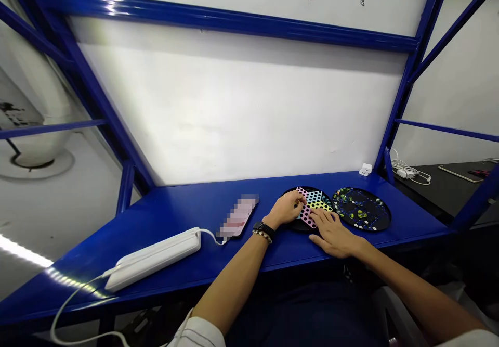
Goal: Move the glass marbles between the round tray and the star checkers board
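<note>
A star-patterned board with rows of round holes, a Chinese checkers board (pixel 314 197) in pink, light blue and yellow, lies in a round black tray (pixel 299 227). My left hand (pixel 286 207) is over its left side, fingers curled together with the thumb close to them. Whatever they may pinch is too small to make out. Across the board's front right part rests my right hand (pixel 331 232), fingers stretched out and thumb apart. A second round black tray (pixel 384 221) stands to the right, with several glass marbles (pixel 358 214) scattered in it.
The trays share a blue tabletop (pixel 179 206) with a phone (pixel 238 217) and a white power strip (pixel 156 257) joined by a cable. A white charger plug (pixel 365 169) sits at the back right. Blue frame bars (pixel 234 24) and a white wall (pixel 249 107) rise behind.
</note>
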Demonstrator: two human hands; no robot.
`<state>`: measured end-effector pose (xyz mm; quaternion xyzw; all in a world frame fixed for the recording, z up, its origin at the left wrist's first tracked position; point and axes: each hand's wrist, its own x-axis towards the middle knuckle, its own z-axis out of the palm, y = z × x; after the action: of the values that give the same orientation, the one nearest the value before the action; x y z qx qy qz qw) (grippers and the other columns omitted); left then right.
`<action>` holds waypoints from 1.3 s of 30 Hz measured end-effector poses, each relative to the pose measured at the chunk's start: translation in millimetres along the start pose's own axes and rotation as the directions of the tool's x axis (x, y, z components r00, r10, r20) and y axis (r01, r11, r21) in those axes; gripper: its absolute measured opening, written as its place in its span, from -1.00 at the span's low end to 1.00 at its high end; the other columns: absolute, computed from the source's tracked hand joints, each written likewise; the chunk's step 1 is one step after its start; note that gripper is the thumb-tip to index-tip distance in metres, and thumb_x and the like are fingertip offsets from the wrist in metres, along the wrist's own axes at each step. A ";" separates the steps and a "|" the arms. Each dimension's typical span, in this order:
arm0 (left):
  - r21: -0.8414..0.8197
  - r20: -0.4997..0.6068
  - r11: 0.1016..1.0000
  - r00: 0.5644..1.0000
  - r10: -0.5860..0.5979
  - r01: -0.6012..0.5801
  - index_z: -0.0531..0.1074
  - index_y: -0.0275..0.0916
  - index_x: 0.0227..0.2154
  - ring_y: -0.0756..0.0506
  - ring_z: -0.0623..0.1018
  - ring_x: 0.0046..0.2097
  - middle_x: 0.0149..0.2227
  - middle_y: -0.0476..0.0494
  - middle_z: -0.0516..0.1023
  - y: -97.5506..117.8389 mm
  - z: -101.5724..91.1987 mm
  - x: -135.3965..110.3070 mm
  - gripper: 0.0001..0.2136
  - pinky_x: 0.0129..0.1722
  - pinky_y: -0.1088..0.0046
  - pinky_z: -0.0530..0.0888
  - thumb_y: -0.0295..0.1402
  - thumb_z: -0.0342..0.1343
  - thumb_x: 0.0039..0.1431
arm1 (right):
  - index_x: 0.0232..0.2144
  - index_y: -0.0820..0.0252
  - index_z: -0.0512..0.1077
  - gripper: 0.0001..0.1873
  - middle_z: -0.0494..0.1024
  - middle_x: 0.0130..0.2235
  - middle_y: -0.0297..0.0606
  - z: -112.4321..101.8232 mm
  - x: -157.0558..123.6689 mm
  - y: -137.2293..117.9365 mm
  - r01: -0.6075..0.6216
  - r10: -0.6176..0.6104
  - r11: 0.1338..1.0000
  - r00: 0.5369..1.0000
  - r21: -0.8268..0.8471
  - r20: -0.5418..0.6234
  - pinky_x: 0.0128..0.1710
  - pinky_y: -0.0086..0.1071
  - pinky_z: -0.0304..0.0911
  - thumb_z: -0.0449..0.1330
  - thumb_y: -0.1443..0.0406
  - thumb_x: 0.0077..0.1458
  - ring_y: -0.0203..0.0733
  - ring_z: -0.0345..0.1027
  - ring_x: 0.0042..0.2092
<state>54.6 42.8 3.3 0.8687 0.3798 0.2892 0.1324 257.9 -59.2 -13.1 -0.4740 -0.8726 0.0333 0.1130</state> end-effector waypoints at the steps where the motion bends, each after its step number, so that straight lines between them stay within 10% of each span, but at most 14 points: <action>1: 0.001 0.001 1.000 1.000 0.001 -0.001 0.56 -0.19 -0.31 -0.08 0.56 -0.18 -0.23 -0.07 0.60 -0.1 -0.1 0.2 -0.80 -0.15 0.43 0.47 -0.51 0.04 0.12 | 0.40 0.21 0.08 -0.34 0.07 0.45 0.01 0.2 -0.7 0.4 -0.006 0.006 1.000 1.000 -0.008 0.021 0.36 0.09 -0.13 -0.10 0.03 0.40 0.09 -0.11 0.43; 9: -0.009 -0.009 1.000 1.000 0.010 -0.010 0.55 -0.18 -0.31 -0.09 0.56 -0.16 -0.22 -0.07 0.61 -2.6 0.7 0.9 -0.79 -0.11 0.42 0.48 -0.50 0.04 0.12 | 0.45 0.24 0.01 -0.24 -0.05 0.48 -0.05 -3.9 -1.4 14.0 -0.114 0.114 0.993 0.993 0.018 0.013 0.41 0.01 -0.22 -0.17 -0.06 0.39 0.04 -0.23 0.48; 17: 0.004 0.014 1.000 1.000 -0.016 0.016 0.57 -0.17 -0.30 -0.08 0.56 -0.16 -0.20 -0.08 0.60 1.0 -1.8 -0.1 -0.78 -0.14 0.43 0.48 -0.50 0.03 0.13 | 0.05 0.23 0.44 -0.58 0.48 0.10 0.06 -42.7 -13.1 141.2 -0.546 0.553 0.826 0.833 -0.140 0.011 0.01 -0.11 0.28 -0.01 0.13 0.32 0.10 0.40 0.06; 21: -0.006 0.021 1.000 1.000 -0.016 0.016 0.57 -0.17 -0.31 -0.09 0.56 -0.16 -0.20 -0.08 0.60 1.0 -1.9 0.1 -0.78 -0.16 0.43 0.48 -0.49 0.02 0.14 | -0.16 0.13 0.44 -0.76 0.56 -0.18 -0.13 -31.0 -24.1 177.4 -0.496 0.497 0.868 0.868 0.025 -0.016 -0.22 -0.27 0.29 0.05 0.16 0.27 -0.06 0.43 -0.19; 26: -0.004 0.016 1.000 1.000 -0.015 0.015 0.57 -0.18 -0.31 -0.09 0.56 -0.16 -0.19 -0.08 0.60 1.2 -1.4 -0.7 -0.79 -0.13 0.42 0.49 -0.51 0.03 0.13 | -0.35 0.13 0.41 -0.72 0.53 -0.38 -0.23 -22.5 -21.2 187.2 -0.403 0.434 0.885 0.895 0.232 -0.103 -0.29 -0.28 0.23 0.05 0.10 0.24 -0.11 0.38 -0.33; 31: -0.003 0.023 1.000 1.000 -0.019 0.019 0.57 -0.18 -0.31 -0.09 0.56 -0.15 -0.19 -0.08 0.60 2.6 -1.4 -1.0 -0.79 -0.13 0.43 0.49 -0.51 0.04 0.13 | -0.33 0.16 0.46 -0.58 0.54 -0.40 -0.23 -34.3 -14.5 194.5 -0.370 0.512 0.818 0.817 0.440 -0.265 -0.30 -0.29 0.25 0.01 -0.01 0.24 -0.13 0.38 -0.36; 39: -0.014 0.015 1.000 1.000 -0.011 0.011 0.56 -0.18 -0.33 -0.09 0.56 -0.15 -0.20 -0.08 0.60 -0.3 0.3 -0.8 -0.80 -0.13 0.42 0.48 -0.50 0.04 0.14 | -0.01 0.17 0.43 -0.68 0.60 -0.16 -0.09 -27.8 12.3 195.3 -0.539 0.544 0.839 0.836 0.073 -0.070 -0.15 -0.24 0.28 0.05 0.18 0.28 0.02 0.46 -0.10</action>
<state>54.2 42.5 2.6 0.8676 0.3817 0.2848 0.1430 417.9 56.8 -16.3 -0.6993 -0.6961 0.0649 0.1491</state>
